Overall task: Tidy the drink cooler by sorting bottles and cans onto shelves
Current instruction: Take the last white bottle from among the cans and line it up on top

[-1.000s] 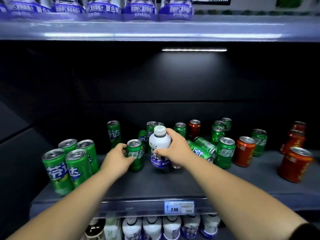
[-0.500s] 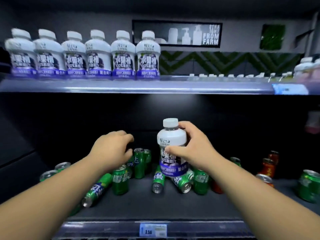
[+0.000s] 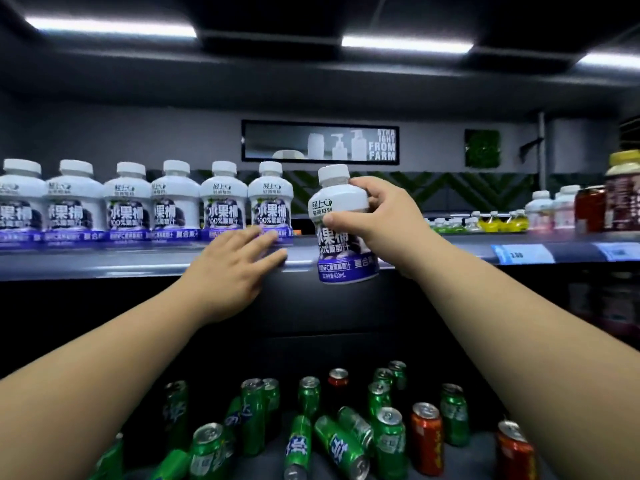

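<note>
Dark cooler interior, upper shelf point(image 3: 104, 266) lined at left with a row of six white bottles point(image 3: 223, 202), green cans point(image 3: 389, 441) and red cans point(image 3: 426, 441) jumbled below. Right hand point(image 3: 379, 220) wrapped round a seventh bottle point(image 3: 334, 245), upright at the shelf's near edge, just right of the row. Left hand point(image 3: 235, 268) flat on that edge, fingers straight.

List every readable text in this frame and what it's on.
"STRA IGHT FROM FARM": wall sign.
"轻上", "水果桶", "420mL": held bottle.
"水果桶", "100%": shelf bottles.
Too blurred: price tags, cans.
</note>
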Tool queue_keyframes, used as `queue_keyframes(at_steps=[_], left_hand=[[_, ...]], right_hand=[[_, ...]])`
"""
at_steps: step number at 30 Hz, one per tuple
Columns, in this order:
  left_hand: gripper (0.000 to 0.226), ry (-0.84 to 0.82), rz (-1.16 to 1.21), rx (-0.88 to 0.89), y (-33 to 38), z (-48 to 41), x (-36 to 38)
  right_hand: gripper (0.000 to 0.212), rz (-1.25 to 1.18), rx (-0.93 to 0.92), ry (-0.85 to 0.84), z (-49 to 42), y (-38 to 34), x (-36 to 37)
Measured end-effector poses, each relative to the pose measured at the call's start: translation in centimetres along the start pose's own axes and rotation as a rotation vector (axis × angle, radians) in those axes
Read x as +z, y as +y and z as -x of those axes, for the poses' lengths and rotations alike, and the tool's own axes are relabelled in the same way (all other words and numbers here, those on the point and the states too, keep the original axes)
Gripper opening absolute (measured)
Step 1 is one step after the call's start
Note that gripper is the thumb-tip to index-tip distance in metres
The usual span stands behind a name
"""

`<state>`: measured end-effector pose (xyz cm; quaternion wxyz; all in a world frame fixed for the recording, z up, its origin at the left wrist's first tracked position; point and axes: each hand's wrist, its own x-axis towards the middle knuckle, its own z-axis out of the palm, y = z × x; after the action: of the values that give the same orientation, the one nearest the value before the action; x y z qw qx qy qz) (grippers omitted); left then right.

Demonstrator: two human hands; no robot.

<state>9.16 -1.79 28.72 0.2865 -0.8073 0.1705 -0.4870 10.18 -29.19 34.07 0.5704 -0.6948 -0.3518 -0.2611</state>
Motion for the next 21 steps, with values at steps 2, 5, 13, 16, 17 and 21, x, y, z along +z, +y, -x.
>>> queue_keyframes(at_steps=[2, 5, 13, 16, 17, 21], left_hand=[[0.056, 0.022, -0.010, 0.071, -0.7, 0.1, 1.2], [0.059, 0.085, -0.004, 0.083, -1.2, 0.2, 2.3], [0.065, 0.087, 0.067, 0.005, -0.5, 0.4, 2.7], [0.065, 0.064, 0.091, -0.017, -0.5, 0.4, 2.6], [0.065, 0.058, 0.097, -0.019, -0.5, 0.4, 2.6], [0.063, 0.051, 0.107, -0.030, -0.4, 0.4, 2.6]], right_hand=[[0.082, 0.000, -0.003, 0.021, -1.5, 0.3, 0.5], [0.077, -0.029, 0.005, 0.062, -3.2, 1.1, 1.4], [0.076, -0.117, -0.122, 0.228, -7.8, 2.7, 3.2], [0.082, -0.086, -0.099, 0.205, -8.9, 4.1, 4.1], [0.085, -0.085, -0.086, 0.201, -9.2, 4.6, 4.3], [0.087, -0.100, -0.035, 0.197, -10.1, 6.3, 4.9]])
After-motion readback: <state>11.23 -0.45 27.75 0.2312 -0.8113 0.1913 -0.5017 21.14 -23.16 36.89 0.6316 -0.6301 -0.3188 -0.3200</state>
